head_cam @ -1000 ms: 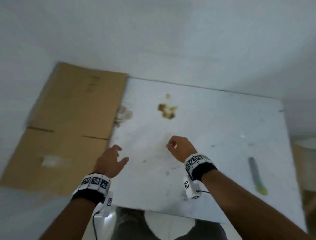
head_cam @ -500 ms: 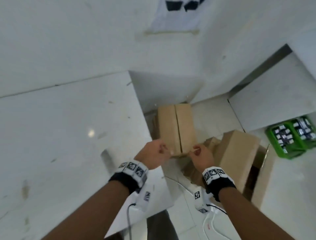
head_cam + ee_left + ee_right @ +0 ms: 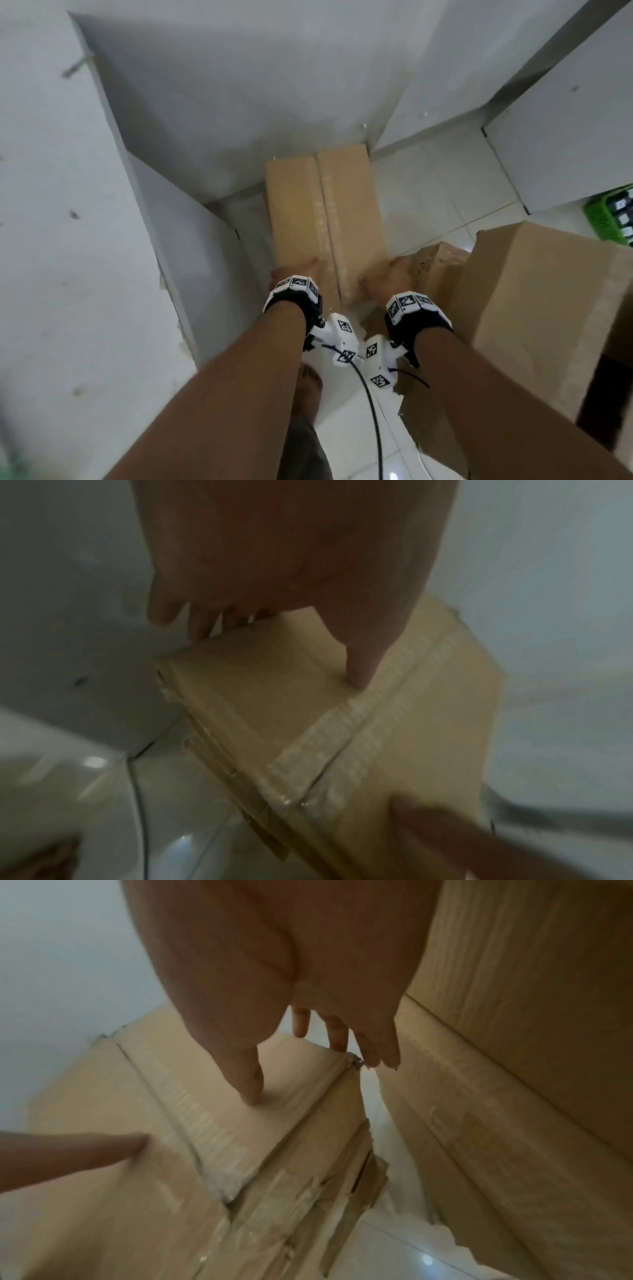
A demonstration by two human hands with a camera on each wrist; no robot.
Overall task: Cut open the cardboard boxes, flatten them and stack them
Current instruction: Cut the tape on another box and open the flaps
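A closed brown cardboard box [image 3: 325, 219] with clear tape along its top seam lies on the floor tiles against the wall. My left hand [image 3: 301, 270] grips its near left corner, and in the left wrist view the thumb [image 3: 359, 669] lies on the box top [image 3: 274, 696] while the fingers [image 3: 198, 628] reach down the side. My right hand [image 3: 394, 270] grips the near right corner, its thumb [image 3: 250, 1085] on the box top [image 3: 205, 1123] and its fingers [image 3: 342, 1039] over the edge.
A larger cardboard box [image 3: 548, 308] stands close on the right, with a smaller crumpled box [image 3: 442, 267] behind it. A green crate [image 3: 613, 219] sits at the far right. The white table [image 3: 68, 240] fills the left. My bare foot [image 3: 308, 380] stands below the wrists.
The view swung from the tabletop with flattened cardboard and a cutter down to the floor on the right. Both hands left the table, reached the taped box and took hold of its near end.
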